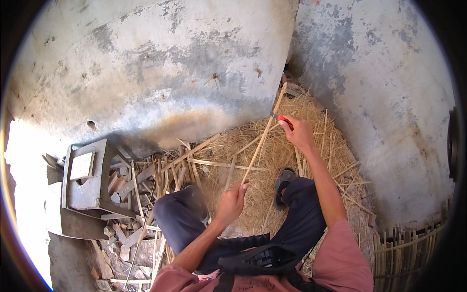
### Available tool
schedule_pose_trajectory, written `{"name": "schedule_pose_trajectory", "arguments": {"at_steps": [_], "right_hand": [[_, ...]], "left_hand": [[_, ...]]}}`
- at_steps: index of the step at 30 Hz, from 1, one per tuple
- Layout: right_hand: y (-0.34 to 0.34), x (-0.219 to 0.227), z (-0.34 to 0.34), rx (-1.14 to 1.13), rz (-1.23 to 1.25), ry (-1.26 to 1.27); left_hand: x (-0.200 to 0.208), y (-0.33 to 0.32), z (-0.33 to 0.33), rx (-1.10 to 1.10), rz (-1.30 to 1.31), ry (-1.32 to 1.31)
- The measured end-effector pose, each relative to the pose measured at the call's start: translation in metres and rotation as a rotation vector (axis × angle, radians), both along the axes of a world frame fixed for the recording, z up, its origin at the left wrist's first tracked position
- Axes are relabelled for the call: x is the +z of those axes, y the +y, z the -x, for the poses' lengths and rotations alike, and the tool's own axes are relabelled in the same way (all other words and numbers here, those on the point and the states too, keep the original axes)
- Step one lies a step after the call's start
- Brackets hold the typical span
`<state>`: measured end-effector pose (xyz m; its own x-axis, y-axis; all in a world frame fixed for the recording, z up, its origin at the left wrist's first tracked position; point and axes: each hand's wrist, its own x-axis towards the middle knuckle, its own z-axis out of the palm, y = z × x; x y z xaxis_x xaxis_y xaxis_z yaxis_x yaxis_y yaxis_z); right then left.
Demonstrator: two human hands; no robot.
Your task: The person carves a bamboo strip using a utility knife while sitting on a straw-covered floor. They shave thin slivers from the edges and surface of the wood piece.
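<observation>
A long, pale bamboo strip (262, 137) slants up and away from me toward the corner of the walls. My left hand (230, 204) is closed around its near end, in front of my knees. Farther up, my right hand (300, 133) grips the red handle of a small knife (283, 119). The short dark blade lies against the strip, below its far tip. Under both hands spreads a thick heap of thin, straw-coloured shavings (301, 109).
Loose strips (226, 165) lie across the heap. On the left stands a weathered wooden box (90, 177), with broken bricks and wood scraps (124, 238) beside it. Worn plaster walls (194, 53) meet beyond the heap. A woven slatted basket or fence (408, 248) is at lower right.
</observation>
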<state>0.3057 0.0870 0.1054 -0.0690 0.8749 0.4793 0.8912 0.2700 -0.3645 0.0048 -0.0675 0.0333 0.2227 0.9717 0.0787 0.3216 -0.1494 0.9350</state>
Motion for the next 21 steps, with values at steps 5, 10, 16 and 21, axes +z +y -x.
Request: {"name": "schedule_pose_trajectory", "arguments": {"at_steps": [5,10,16,21], "right_hand": [[0.005,-0.005,-0.006,0.010,-0.064,-0.018],[0.012,0.002,-0.025,-0.195,0.040,0.169],[0.018,0.006,-0.042,-0.303,0.015,0.055],[0.019,0.004,-0.048,-0.334,-0.064,0.063]], "left_hand": [[0.009,0.001,0.001,-0.029,0.053,0.024],[-0.001,-0.006,0.000,-0.058,0.007,0.042],[-0.017,-0.012,-0.002,-0.091,-0.046,-0.008],[0.008,-0.010,-0.004,-0.131,0.044,0.032]]}}
